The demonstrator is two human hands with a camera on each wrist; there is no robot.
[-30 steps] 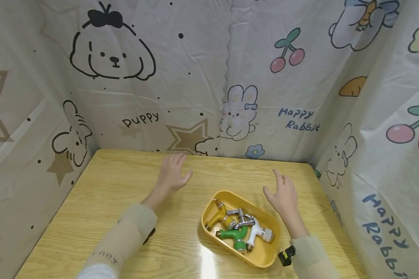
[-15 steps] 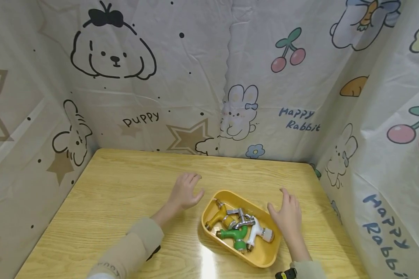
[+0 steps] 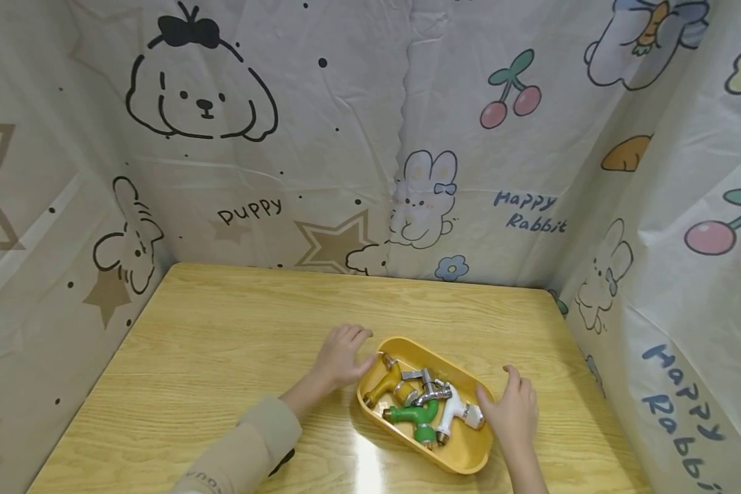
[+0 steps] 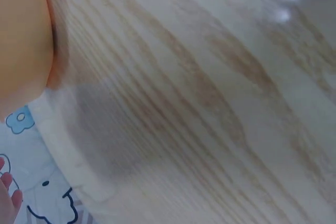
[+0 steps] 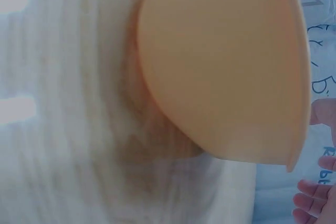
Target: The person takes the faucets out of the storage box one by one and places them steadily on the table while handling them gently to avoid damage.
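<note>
A yellow plastic basin [image 3: 407,346] stands slantwise on the wooden table. Inside it lie a yellow tap [image 3: 384,385], a green tap [image 3: 412,414], a white tap [image 3: 451,412] and a chrome tap [image 3: 431,391]. My left hand [image 3: 341,358] is at the basin's left end, its thumb right at the rim and its fingers loosely extended past the corner. At the right end is my right hand [image 3: 514,412], with the thumb overlapping the rim and the other fingers outside. The right wrist view shows the basin's outer wall [image 5: 226,66] between table and fingertips [image 5: 311,203].
The wooden table [image 3: 222,322] extends left of and behind the basin. Printed cloth [image 3: 321,137] hangs along the back and both sides, close to the table's edges. A bright reflection lies on the tabletop in front of the basin.
Both hands have come down and toward the basin, the left moving right and nearer, the right moving nearer. The basin and the taps in it have stayed in place.
</note>
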